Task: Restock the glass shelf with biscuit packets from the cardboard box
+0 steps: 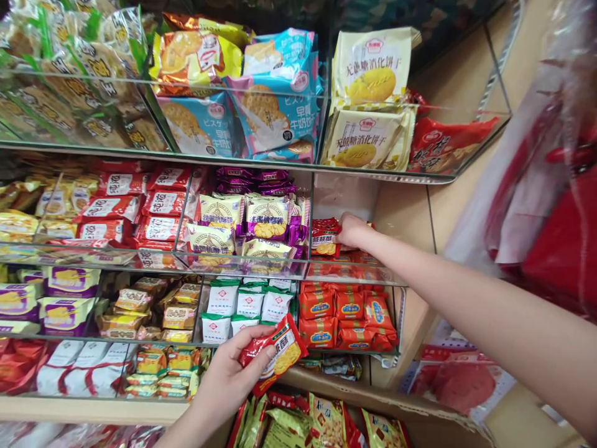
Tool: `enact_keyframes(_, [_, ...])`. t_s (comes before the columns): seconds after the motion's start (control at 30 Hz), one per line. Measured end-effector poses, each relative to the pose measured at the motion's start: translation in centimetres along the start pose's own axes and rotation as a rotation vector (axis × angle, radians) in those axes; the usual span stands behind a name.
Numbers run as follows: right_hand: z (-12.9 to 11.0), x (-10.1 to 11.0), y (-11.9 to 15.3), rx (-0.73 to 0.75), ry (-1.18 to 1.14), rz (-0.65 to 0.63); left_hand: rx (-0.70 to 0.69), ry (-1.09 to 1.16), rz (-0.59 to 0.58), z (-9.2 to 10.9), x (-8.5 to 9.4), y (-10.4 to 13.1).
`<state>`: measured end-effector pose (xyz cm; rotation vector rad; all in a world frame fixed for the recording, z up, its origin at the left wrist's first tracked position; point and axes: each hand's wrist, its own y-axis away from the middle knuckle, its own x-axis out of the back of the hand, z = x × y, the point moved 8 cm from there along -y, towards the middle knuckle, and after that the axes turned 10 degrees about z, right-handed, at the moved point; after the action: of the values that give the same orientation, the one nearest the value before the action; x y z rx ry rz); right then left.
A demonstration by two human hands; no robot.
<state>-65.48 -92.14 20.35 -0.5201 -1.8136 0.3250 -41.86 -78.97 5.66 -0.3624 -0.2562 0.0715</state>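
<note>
My left hand is closed on a small red cookie packet, pinched between thumb and fingers, its printed front with a yellow cookie picture facing me. It is held above an open cardboard box, in front of the lower shelves. My right hand reaches into the right-end compartment of the middle shelf. It touches or lies against red cookie packets stacked there, which look like the one in my left hand. The fingers of that hand are mostly hidden, so their grip is unclear.
Clear dividers and a front lip bound the shelf compartments. Orange-red packets fill the shelf below. Left of my right hand stand cream-and-purple packets. Below, a cardboard box holds snack bags. Plastic-wrapped goods hang at right.
</note>
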Motion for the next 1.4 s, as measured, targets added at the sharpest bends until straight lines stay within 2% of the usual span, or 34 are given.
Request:
enact_keyframes(0.17, [0.0,-0.6,-0.5,0.058,0.07,-0.034,-0.003,-0.046,0.004,-0.3,-0.1,-0.3])
enact_keyframes(0.33, [-0.2,-0.9,-0.2,0.091,0.101,-0.08,0.019,-0.025,-0.07,-0.6,-0.5,-0.2])
enact_keyframes(0.43, [0.0,-0.9,-0.2,0.09,0.092,-0.066,0.047,0.011,-0.085,-0.5,-0.5,0.1])
enact_keyframes(0.53, [0.1,0.0,-0.4,0.094,0.057,-0.011,0.056,0.038,-0.066,-0.3,-0.6,0.4])
enact_keyframes(0.6, [-0.3,1.6,0.0,0.116,0.014,0.065,0.062,0.081,-0.053,-0.1,-0.6,0.4])
enact_keyframes(0.7, [-1.7,5.4,3.6,0.231,-0.103,0.266,0.095,0.195,-0.075,0.1,-0.8,0.6])
enact_keyframes(0.77, [-3.1,7.3,8.7,0.408,-0.296,0.394,0.115,0.248,-0.111,0.4,-1.0,1.0])
enact_keyframes(0.8, [-3.6,7.7,11.7,0.513,-0.431,0.406,0.122,0.264,-0.137,0.6,-1.3,1.3])
enact_keyframes(0.83, [-3.8,7.2,14.7,0.577,-0.514,0.36,0.127,0.277,-0.161,0.9,-1.5,1.6])
enact_keyframes(0.87, [-3.6,6.3,17.2,0.581,-0.564,0.314,0.13,0.289,-0.18,1.2,-1.9,1.9])
enact_keyframes(0.97, [-1.2,1.8,21.9,0.355,-0.664,0.12,0.164,0.354,-0.238,2.4,-3.4,2.6])
enact_keyframes(1.07, [1.1,-1.8,23.2,0.105,-0.836,-0.042,0.293,0.493,-0.237,3.2,-5.4,2.9])
enact_keyframes(1.13, [2.1,-2.5,22.8,-0.014,-0.948,-0.036,0.37,0.572,-0.189,3.4,-6.6,2.8])
enact_keyframes(1.2, [3.0,-2.8,22.4,-0.129,-1.014,0.009,0.374,0.604,-0.137,3.6,-7.4,2.6])
enact_keyframes(1.3, [3.9,-3.9,22.6,-0.314,-1.116,0.0,0.249,0.552,-0.053,3.8,-7.7,2.3])
enact_keyframes(1.4, [4.2,-5.9,24.0,-0.534,-1.26,-0.075,0.004,0.289,0.056,4.2,-6.8,2.3])
